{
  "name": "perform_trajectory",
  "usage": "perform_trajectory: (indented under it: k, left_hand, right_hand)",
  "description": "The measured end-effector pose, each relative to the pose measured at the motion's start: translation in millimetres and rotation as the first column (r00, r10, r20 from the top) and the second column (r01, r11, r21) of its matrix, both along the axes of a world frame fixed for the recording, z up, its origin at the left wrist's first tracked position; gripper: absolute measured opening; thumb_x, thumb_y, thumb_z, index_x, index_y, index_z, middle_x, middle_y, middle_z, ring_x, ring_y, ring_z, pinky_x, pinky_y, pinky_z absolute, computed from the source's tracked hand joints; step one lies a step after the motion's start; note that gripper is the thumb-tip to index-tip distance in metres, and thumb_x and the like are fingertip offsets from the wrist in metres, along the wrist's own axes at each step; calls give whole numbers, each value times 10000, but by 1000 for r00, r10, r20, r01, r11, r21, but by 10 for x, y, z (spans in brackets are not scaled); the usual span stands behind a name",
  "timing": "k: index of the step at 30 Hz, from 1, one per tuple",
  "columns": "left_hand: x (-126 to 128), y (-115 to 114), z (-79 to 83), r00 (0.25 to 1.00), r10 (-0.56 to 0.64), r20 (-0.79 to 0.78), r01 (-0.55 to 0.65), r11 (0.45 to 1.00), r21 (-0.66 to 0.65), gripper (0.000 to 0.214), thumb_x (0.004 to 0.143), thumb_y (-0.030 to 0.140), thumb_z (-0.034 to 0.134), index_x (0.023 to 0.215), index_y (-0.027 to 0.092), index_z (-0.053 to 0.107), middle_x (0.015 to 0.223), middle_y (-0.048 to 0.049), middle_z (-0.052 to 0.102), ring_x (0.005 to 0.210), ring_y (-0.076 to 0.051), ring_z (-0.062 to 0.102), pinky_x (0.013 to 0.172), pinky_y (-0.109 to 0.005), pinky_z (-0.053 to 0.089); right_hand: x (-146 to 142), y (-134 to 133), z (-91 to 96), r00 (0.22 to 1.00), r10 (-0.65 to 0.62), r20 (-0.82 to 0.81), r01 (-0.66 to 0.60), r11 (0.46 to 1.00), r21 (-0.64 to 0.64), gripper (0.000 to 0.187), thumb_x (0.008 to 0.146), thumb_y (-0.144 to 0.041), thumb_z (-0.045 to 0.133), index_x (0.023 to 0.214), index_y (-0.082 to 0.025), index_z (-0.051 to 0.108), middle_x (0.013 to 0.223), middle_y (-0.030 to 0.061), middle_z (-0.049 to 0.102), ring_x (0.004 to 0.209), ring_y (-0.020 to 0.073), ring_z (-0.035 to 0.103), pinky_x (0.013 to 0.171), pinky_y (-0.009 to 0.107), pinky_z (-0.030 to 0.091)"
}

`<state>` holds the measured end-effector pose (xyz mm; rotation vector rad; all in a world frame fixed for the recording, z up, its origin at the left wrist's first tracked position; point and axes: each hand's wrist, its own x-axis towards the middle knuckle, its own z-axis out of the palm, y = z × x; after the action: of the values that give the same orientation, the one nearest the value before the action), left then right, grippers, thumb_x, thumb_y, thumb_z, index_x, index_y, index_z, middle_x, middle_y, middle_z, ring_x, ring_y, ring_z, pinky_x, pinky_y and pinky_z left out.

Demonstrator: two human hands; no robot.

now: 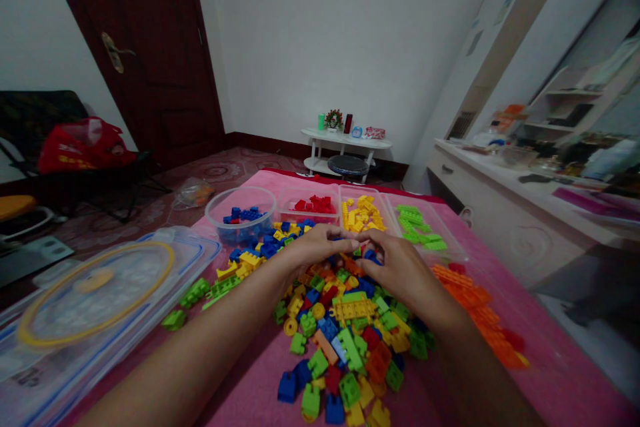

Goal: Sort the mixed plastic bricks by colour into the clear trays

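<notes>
dim, soft indoor light; edges warped and blurred.

left hand (315,247), right hand (400,273): what they pinch hidden | clear lid (200,250): cut off left | dresser clutter (540,153): blurred

Well to the left of the left hand (315,247), a clear lid (95,293) with a yellow ring lies flat on another blue-edged lid. Beyond it, far from that hand, a black chair (40,113) bears a red bag (83,145), and a crumpled plastic bag (194,192) lies on the patterned floor. A dark wooden door (150,47) with a brass handle (114,52) stands closed behind them. Straight ahead of both hands, against the far wall, a white side table (345,141) holds a small potted plant (333,119), with a dark stool (349,165) just before it. Well off to the right of the right hand (400,273) runs a pale dresser (500,213) cluttered on top.
</notes>
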<state>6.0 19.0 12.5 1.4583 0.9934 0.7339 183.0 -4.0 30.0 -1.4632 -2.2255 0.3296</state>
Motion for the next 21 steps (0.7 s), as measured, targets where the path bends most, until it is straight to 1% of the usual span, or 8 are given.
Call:
perform_trajectory:
  k: [4,7,9,10,12,14,16,21]
  left_hand:
    - [-312,172,124,966,239,-99,-211,948,238,473,726,526,610,1010,151,655,815,-39,649,587,-102,548,453,-180,385]
    - [-682,300,203,765,619,-179,-414,685,600,452,730,503,609,991,141,675,836,-64,685,701,-162,613,631,-253,473]
    - [-925,358,209,538,815,-217,-414,480,774,413,741,458,610,1018,159,677,927,-81,697,845,-211,636,775,-301,473]
    - [-1027,377,197,448,857,-256,-389,444,807,412,752,439,602,1055,168,668,964,-88,697,895,-229,635,811,-316,467]
    - [-1166,402,152,332,860,-386,-326,489,809,443,736,441,616,1096,187,659,999,-100,697,950,-263,629,829,-339,467]
    - [-1198,414,100,307,821,-481,-256,558,790,481,715,455,636,1117,191,655,1043,-112,688,999,-284,613,847,-355,466]
    - [-1123,419,55,367,799,-476,-196,567,800,465,729,440,630,1115,182,657,1089,-113,674,1037,-277,598,889,-359,453]
    - [-688,410,-81,658,635,-405,-84,597,798,334,811,317,554,1080,156,668,1059,-82,694,988,-207,626,909,-312,455]
  right_hand:
    - [52,56,-47,1000,-7,29,7,1000,-9,319,720,-241,614,1030,-207,677,938,47,704,801,196,623,694,273,426]
    - [74,79,-71,999,15,43,-13,999,-31,280,727,-248,613,992,-208,695,918,44,705,786,190,618,681,269,422]
    - [85,84,-77,998,13,58,-10,999,-48,256,726,-251,614,962,-211,703,918,43,705,783,188,617,666,263,416]
    - [90,86,-78,998,6,69,-2,998,-57,242,726,-253,613,946,-212,705,912,41,705,781,187,616,656,261,412]
    - [100,90,-81,995,-9,98,16,997,-71,216,725,-253,607,914,-217,706,893,36,702,778,187,615,639,258,402]
    - [111,99,-91,992,-23,127,33,997,-69,197,721,-233,601,889,-217,702,895,37,696,795,189,614,651,260,403]
    - [121,111,-113,988,-42,146,50,997,-51,196,724,-218,599,894,-212,695,928,48,688,836,195,613,701,270,413]
    - [121,127,-224,986,-34,163,36,999,-8,228,763,-236,612,976,-216,689,1041,67,674,986,217,592,860,306,407]
